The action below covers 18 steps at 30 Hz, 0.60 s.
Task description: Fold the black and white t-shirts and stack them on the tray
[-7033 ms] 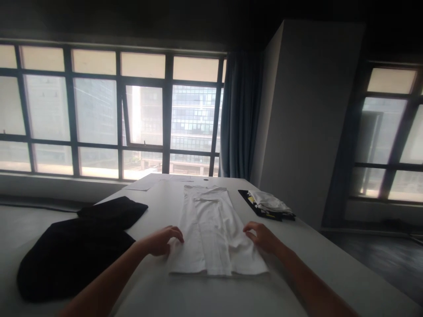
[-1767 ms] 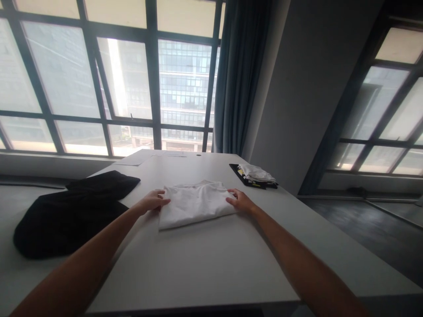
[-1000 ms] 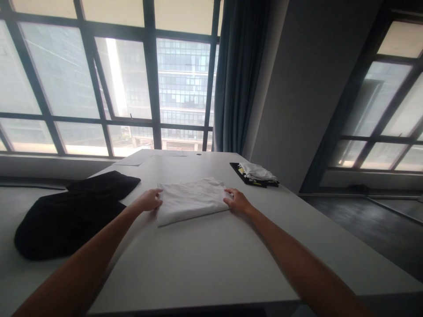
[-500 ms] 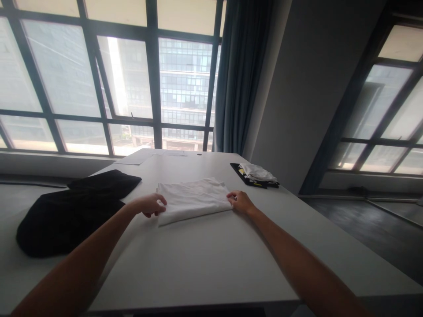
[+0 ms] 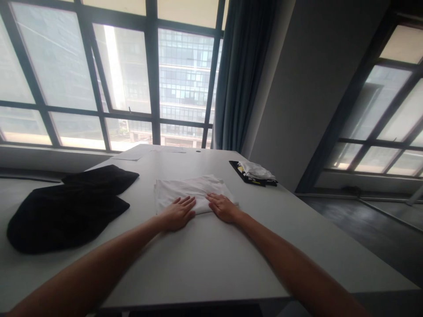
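A folded white cloth point(image 5: 185, 187), perhaps a garment, lies flat on the white table point(image 5: 198, 264) in front of me, with light wrinkles on top. My left hand point(image 5: 178, 213) rests palm down on its near edge, left of the middle, fingers stretched out. On the right part of the same near edge, my right hand point(image 5: 223, 207) lies flat too, fingers extended toward the left hand. A small gap of cloth shows between the hands. Neither hand grips anything. The palms hide part of the near fold.
Black fabric point(image 5: 66, 211) lies spread on the table at the left. At the right stands a black tray point(image 5: 241, 174) with a crumpled white cloth point(image 5: 256, 171) on it. Sheets of paper point(image 5: 128, 154) lie at the far left edge. Windows and a curtain point(image 5: 238, 79) are behind.
Both hands have let go of the cloth's left and right edges and moved inward, now flat on its near edge. The near edge sits slightly farther from me.
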{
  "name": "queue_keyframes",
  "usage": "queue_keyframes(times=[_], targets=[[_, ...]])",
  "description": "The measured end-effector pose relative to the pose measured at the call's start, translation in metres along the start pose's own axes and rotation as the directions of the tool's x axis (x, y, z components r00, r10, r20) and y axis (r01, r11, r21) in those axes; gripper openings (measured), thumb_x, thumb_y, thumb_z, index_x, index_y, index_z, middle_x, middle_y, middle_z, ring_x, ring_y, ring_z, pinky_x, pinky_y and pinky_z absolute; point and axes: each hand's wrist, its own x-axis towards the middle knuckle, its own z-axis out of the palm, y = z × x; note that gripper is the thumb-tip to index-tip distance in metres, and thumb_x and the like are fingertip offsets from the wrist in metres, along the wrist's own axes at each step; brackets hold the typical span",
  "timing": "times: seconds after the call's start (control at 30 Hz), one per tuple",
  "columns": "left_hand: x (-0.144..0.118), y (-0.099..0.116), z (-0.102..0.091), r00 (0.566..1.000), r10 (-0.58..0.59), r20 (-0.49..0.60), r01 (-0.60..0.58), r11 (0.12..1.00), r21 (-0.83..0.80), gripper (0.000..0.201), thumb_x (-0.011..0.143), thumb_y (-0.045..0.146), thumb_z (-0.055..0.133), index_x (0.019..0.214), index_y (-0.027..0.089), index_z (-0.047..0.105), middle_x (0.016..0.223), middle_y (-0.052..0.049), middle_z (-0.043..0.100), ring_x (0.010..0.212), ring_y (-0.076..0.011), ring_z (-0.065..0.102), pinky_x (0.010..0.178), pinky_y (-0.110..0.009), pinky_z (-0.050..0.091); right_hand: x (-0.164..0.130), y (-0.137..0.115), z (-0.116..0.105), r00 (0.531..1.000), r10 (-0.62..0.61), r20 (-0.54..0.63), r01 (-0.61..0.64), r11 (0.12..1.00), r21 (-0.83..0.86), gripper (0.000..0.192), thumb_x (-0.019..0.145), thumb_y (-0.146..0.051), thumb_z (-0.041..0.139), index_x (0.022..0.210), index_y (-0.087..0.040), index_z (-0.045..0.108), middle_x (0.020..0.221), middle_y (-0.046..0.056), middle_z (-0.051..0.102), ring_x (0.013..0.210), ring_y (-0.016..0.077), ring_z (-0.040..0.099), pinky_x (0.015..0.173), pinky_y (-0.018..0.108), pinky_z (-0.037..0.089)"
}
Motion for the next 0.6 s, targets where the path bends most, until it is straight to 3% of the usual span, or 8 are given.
queue_keyframes(times=[0.13, 0.27, 0.37, 0.47, 0.6], targets=[[0.001, -0.01, -0.006, 0.982, -0.184, 0.052, 0.182, 0.983, 0.041, 0.067, 0.099, 0.054, 0.014, 0.156, 0.02, 0.027, 0.162, -0.004, 0.016, 0.15, -0.0242, 0.01, 0.12, -0.049, 0.012, -0.001, 0.01, -0.004, 0.967, 0.221, 0.124, -0.218, 0.975, -0.04, 0.056, 0.102, -0.043, 0.025, 0.152, -0.021, 0.035, 0.16, 0.004, 0.025, 0.148, 0.0215, 0.019, 0.12, 0.047, 0.015], [-0.002, -0.025, -0.017, 0.923, -0.379, 0.063, 0.372, 0.923, 0.095, 0.076, 0.094, 0.063, 0.019, 0.157, 0.02, 0.024, 0.163, -0.005, 0.011, 0.151, -0.0276, 0.007, 0.119, -0.052, 0.01, -0.006, 0.026, -0.015, 0.889, 0.427, 0.165, -0.42, 0.904, -0.073, 0.061, 0.101, -0.05, 0.023, 0.155, -0.022, 0.026, 0.162, 0.003, 0.016, 0.149, 0.0217, 0.015, 0.119, 0.05, 0.015], [-0.003, -0.042, -0.023, 0.862, -0.506, 0.021, 0.503, 0.86, 0.082, 0.083, 0.091, 0.068, 0.018, 0.157, 0.018, 0.022, 0.163, -0.006, 0.01, 0.151, -0.03, 0.007, 0.117, -0.057, 0.013, -0.011, 0.036, -0.017, 0.866, 0.491, 0.09, -0.485, 0.871, -0.085, 0.062, 0.1, -0.053, 0.027, 0.153, -0.021, 0.033, 0.159, 0.008, 0.028, 0.146, 0.0248, 0.025, 0.117, 0.048, 0.021], [-0.004, -0.062, -0.025, 0.789, -0.615, -0.016, 0.614, 0.787, 0.063, 0.083, 0.091, 0.067, 0.02, 0.156, 0.016, 0.024, 0.163, -0.01, 0.01, 0.15, -0.0337, 0.01, 0.114, -0.063, 0.017, -0.014, 0.042, -0.017, 0.876, 0.473, -0.092, -0.478, 0.877, -0.045, 0.06, 0.095, -0.051, 0.043, 0.143, -0.015, 0.049, 0.143, 0.015, 0.051, 0.131, 0.0287, 0.046, 0.109, 0.042, 0.034], [-0.003, -0.083, -0.021, 0.744, -0.662, -0.093, 0.666, 0.746, 0.015, 0.081, 0.091, 0.065, 0.023, 0.155, 0.015, 0.029, 0.161, -0.015, 0.016, 0.146, -0.0378, 0.023, 0.11, -0.061, 0.024, -0.011, 0.045, -0.016, 0.855, 0.486, -0.18, -0.466, 0.873, 0.143, 0.053, 0.087, -0.038, 0.06, 0.135, -0.015, 0.056, 0.124, 0.013, 0.066, 0.11, 0.0232, 0.062, 0.095, 0.031, 0.044]])
